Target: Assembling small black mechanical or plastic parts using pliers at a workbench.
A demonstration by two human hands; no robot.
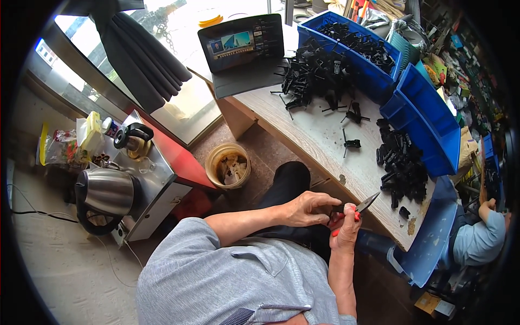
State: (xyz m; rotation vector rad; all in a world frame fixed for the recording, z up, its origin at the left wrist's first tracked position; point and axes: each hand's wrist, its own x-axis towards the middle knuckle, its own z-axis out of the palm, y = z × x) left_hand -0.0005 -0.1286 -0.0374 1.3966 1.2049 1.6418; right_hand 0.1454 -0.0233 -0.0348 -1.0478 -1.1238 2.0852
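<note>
Over my lap, my right hand [345, 232] is closed around a pair of red-handled pliers [368, 202], whose pointed metal jaws stick out toward the table edge. My left hand [307, 209] is beside it, fingers bent toward the red handles. A small dark bit shows between the left fingertips and the pliers, too hidden to name. On the table beyond lie a heap of black clip-like plastic parts with thin rods [311, 76] and a second pile of short black parts [401, 162]. Two single black pieces [352, 143] [356, 114] lie between the piles.
A blue bin of black parts [374, 70] and another blue bin [425, 116] line the table's far side. A tablet [241, 46] stands at its left end. A bucket [228, 167] sits on the floor; a kettle [108, 192] is on a left cabinet. Another person [479, 238] works at right.
</note>
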